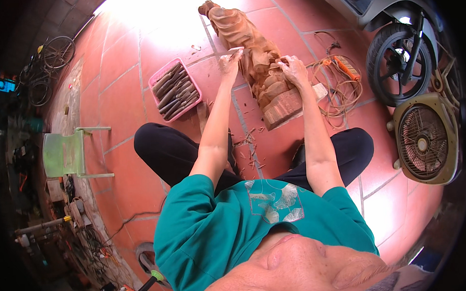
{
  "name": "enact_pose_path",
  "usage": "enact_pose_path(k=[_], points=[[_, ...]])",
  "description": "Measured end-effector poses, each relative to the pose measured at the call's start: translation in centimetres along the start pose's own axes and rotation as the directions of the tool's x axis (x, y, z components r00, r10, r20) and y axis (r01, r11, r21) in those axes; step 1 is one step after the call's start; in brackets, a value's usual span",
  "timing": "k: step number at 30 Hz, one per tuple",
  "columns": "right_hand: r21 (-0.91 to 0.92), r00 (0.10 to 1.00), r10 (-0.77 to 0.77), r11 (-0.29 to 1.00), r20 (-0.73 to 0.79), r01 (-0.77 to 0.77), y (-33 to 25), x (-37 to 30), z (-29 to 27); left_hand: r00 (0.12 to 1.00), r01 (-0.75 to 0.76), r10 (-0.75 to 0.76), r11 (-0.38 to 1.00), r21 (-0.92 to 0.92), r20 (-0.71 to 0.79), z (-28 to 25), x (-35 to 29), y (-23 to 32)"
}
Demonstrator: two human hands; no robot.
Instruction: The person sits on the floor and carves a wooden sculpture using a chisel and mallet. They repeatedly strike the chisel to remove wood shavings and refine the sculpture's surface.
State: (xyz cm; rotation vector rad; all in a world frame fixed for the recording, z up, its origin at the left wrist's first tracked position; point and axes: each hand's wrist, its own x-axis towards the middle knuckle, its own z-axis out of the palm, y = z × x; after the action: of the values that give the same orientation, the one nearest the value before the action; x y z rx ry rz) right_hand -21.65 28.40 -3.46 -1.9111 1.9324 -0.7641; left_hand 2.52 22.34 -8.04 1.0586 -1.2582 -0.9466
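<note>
A carved reddish-brown wooden statue (244, 40) lies slantwise on the tiled floor, its block-like base (283, 110) toward me. My left hand (231, 62) is at the statue's left side, fingers stretched out toward the wood; whether they touch it is hard to see. On the opposite side, my right hand (294, 71) has its fingers bent over the statue's edge, gripping it. Left of the statue sits a pink plastic basket (153, 79) full of long-handled carving tools (175, 91). Beside the basket, a wooden mallet-like piece (202, 116) lies partly behind my left forearm.
Wood shavings (251, 150) lie between my legs. At right are a coiled cord (339, 103), an orange-handled tool (346, 67), a box fan (427, 138) and a motorbike wheel (402, 62). A green chair (64, 154) stands at left, with a bicycle (59, 52) farther back.
</note>
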Motion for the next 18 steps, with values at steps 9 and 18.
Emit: enact_pose_path(k=[9, 18], points=[[-0.023, 1.000, 0.023, 0.999, 0.003, -0.023, 0.9, -0.1, 0.0, 0.989, -0.060, 0.037, 0.985, 0.164, 0.142, 0.2, -2.7, 1.4], [0.012, 1.000, 0.022, 1.000, 0.005, -0.022, 0.3, 0.1, 0.1, 0.989, -0.144, 0.093, 0.786, 0.602, 0.114, 0.7, 2.1, 3.0]])
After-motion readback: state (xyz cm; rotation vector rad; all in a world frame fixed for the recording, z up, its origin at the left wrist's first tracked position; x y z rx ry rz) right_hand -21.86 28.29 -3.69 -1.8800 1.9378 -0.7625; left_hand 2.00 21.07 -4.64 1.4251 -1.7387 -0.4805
